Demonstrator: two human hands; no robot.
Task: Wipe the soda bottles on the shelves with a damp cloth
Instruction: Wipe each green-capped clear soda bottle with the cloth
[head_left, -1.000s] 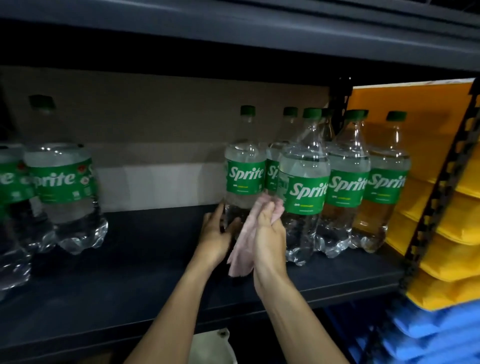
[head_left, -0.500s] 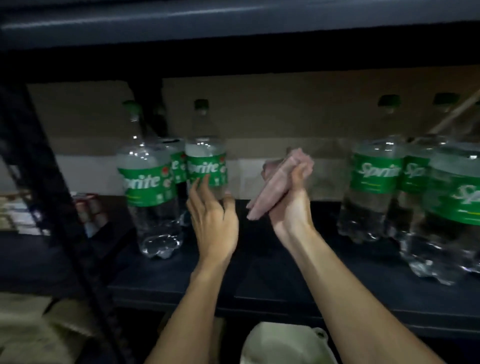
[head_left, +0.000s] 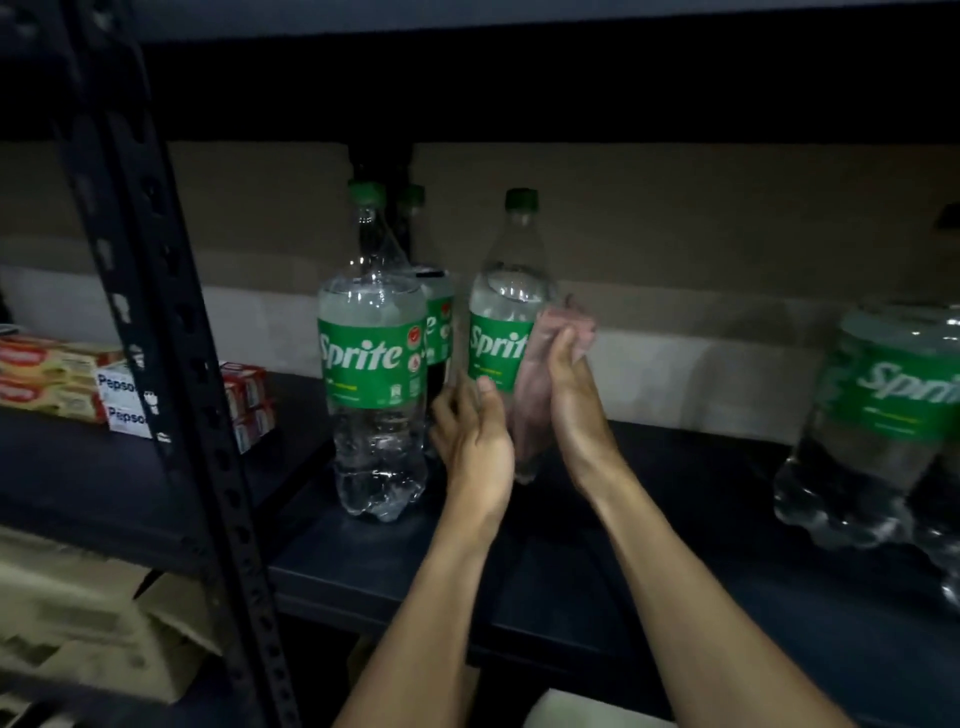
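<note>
Pink cloth (head_left: 540, 374): pinned flat to the right side of the bottle (head_left: 501, 332), from the label down toward the base.
Right hand (head_left: 576, 410): narrow; fingers bent over the top of the cloth, palm pressing it on the bottle.
Left hand (head_left: 475, 441): fairly wide, fingers nearly straight and blurred, low on the bottle's left side; thumb tip over the bottom edge of the label.
Bottle place: on the dark shelf (head_left: 363, 561), just right of the front bottle (head_left: 371, 374) and the rear bottle (head_left: 439, 332), between the two hands.
Base: mostly hidden behind the hands; cannot tell whether resting on the shelf or raised.
Since half a second ago: then both hands in open air right of this bottle, cloth touching no bottle, left hand spread and touching nothing; now closed in on it from both sides, cloth in contact.
View change: swung left, with the post (head_left: 171, 364) and the boxes (head_left: 52, 384) further into the picture.
Axis: long axis close to vertical, green cap up, base down.
Facing: Sprite label toward the camera, its right part covered by the cloth.
Right edge: more bottles (head_left: 883, 415), blurred, well apart from the hands.
</note>
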